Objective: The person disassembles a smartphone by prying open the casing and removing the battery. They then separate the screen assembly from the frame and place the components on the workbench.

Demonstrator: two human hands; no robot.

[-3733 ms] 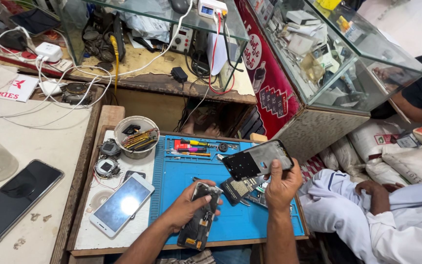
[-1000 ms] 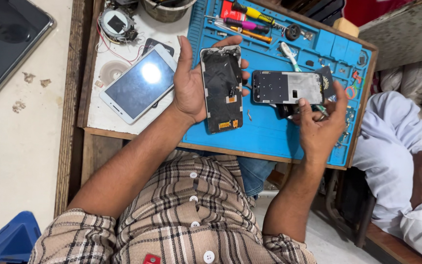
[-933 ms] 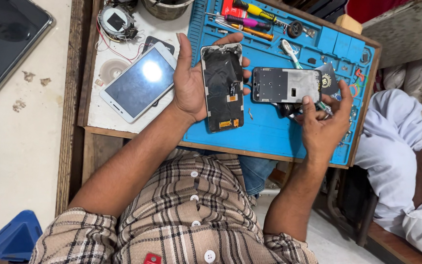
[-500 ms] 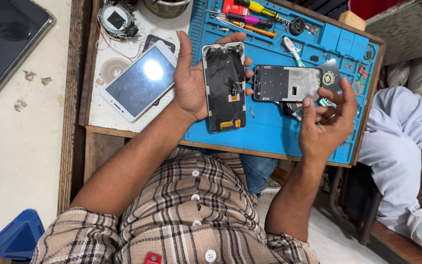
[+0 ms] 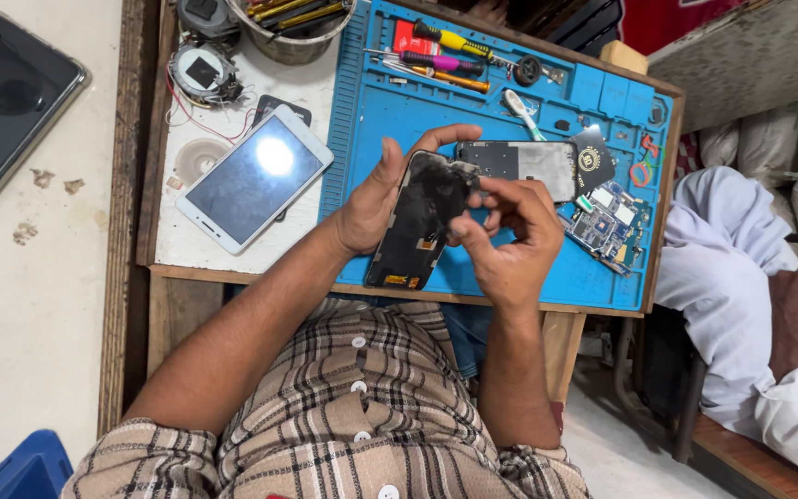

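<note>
My left hand (image 5: pixel 376 189) grips a dark, opened phone body (image 5: pixel 415 226) by its left edge and holds it over the blue work mat (image 5: pixel 390 106). My right hand (image 5: pixel 508 236) has come in from the right, its fingertips pinching at the top right corner of that phone body. Just behind my right hand a second phone frame (image 5: pixel 524 162) lies flat on the mat. To its right sit a black card (image 5: pixel 591 159) and small circuit boards (image 5: pixel 602 217).
A white phone (image 5: pixel 253 178) lies face up on the white board left of the mat. Screwdrivers (image 5: pixel 445 55) line the mat's far edge, with a tool tub (image 5: pixel 293 23) behind. A dark tablet (image 5: pixel 6 102) rests far left. Another person's sleeve and hand (image 5: pixel 787 305) are at the right.
My right hand left the phone frame on the mat and moved left onto the phone body in my left hand. The left hand tilted the phone body slightly.
</note>
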